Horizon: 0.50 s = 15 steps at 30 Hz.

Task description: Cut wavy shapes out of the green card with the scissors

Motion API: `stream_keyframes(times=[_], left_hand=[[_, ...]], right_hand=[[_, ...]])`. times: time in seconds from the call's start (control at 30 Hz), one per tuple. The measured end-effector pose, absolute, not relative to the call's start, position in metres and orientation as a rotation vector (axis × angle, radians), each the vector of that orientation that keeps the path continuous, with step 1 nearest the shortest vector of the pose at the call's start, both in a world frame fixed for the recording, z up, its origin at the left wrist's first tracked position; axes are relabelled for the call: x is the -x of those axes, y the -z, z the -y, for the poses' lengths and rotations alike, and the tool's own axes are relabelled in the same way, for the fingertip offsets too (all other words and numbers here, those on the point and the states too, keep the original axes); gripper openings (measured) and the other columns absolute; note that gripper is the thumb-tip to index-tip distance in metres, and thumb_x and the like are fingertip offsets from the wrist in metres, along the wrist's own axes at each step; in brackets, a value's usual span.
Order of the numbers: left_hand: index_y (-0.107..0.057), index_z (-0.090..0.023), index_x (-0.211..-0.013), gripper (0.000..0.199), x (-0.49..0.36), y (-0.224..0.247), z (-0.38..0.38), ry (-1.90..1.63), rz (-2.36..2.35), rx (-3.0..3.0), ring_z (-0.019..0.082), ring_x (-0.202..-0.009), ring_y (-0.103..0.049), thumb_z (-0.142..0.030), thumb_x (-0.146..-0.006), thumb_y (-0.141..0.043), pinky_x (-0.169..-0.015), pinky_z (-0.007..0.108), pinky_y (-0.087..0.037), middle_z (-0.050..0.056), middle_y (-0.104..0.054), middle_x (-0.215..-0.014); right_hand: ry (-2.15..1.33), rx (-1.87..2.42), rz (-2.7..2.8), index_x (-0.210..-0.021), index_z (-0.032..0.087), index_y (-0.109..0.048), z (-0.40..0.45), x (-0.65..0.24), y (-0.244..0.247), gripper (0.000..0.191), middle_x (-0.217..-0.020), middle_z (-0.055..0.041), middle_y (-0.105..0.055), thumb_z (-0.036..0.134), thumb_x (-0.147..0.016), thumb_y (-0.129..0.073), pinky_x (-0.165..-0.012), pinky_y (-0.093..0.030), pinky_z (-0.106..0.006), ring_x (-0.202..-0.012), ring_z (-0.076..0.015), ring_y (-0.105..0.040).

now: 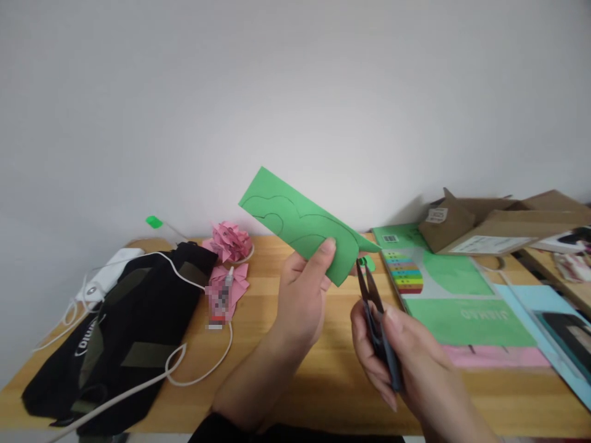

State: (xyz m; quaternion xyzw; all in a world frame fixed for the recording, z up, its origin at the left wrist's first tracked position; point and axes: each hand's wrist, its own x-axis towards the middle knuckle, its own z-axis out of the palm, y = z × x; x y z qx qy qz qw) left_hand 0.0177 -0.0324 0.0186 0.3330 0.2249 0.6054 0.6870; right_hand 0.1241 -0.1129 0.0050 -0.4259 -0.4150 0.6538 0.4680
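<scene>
Over the wooden table (339, 381), against a pale wall (295, 86), green paper (289, 215) is mid-scene, pinched in your left hand (302, 295). Your right hand (415, 351), apart and nearer right, grips the scissors (379, 338); best turn the paper, keeping the blades (364, 289) on the drawn line (327, 217).

On the table (261, 277), a bag (152, 320) is lying by the left edge, a cable (133, 389) running across it. Right of the bag, a paper flower (229, 241) is sitting near the back edge. Packs (475, 323) are lying toward the right edge, a box (508, 227) resting behind them. Above the middle, the left hand (302, 298) is holding a sheet (300, 224), left of scissors (381, 341) in the right hand (415, 357).
</scene>
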Motion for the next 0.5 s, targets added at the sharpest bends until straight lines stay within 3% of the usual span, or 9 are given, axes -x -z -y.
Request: stream_keyframes(times=[0.17, 0.3, 0.5], left_hand=[[-0.070, -0.018, -0.074, 0.018, -0.018, -0.012, 0.039, -1.438, -0.557, -0.917, 0.011, -0.065, -0.063, -0.030, -0.086, -0.063, -0.063, 0.021, -0.051, -0.001, -0.067, -0.068], [-0.072, -0.021, -0.084, 0.015, -0.020, -0.007, 0.043, -1.565, -0.590, -1.056, 0.010, -0.064, -0.060, -0.029, -0.089, -0.060, -0.064, 0.022, -0.049, -0.002, -0.063, -0.065], [-0.074, -0.027, -0.096, 0.016, -0.022, -0.006, 0.045, -1.597, -0.568, -1.064, 0.011, -0.075, -0.064, -0.027, -0.091, -0.059, -0.075, 0.023, -0.051, -0.003, -0.072, -0.080]], right_hand=[[-1.619, 1.074, 0.925, -0.077, 0.019, -0.048, 0.108, -0.122, -0.019, 0.050, -0.048, 0.0093, -0.037, 0.068, -0.086, -0.045, -0.033, -0.021, -0.014, -0.035, -0.0026, -0.024], [-1.633, 1.087, 0.861, -0.075, 0.020, -0.045, 0.107, -0.119, -0.029, 0.051, -0.045, 0.0099, -0.037, 0.070, -0.085, -0.044, -0.031, -0.017, -0.014, -0.034, -0.0025, -0.019], [-1.598, 0.990, 0.872, -0.072, 0.021, -0.043, 0.104, -0.116, -0.022, 0.050, -0.043, 0.0109, -0.034, 0.069, -0.086, -0.043, -0.030, -0.012, -0.012, -0.033, -0.0016, -0.014]])
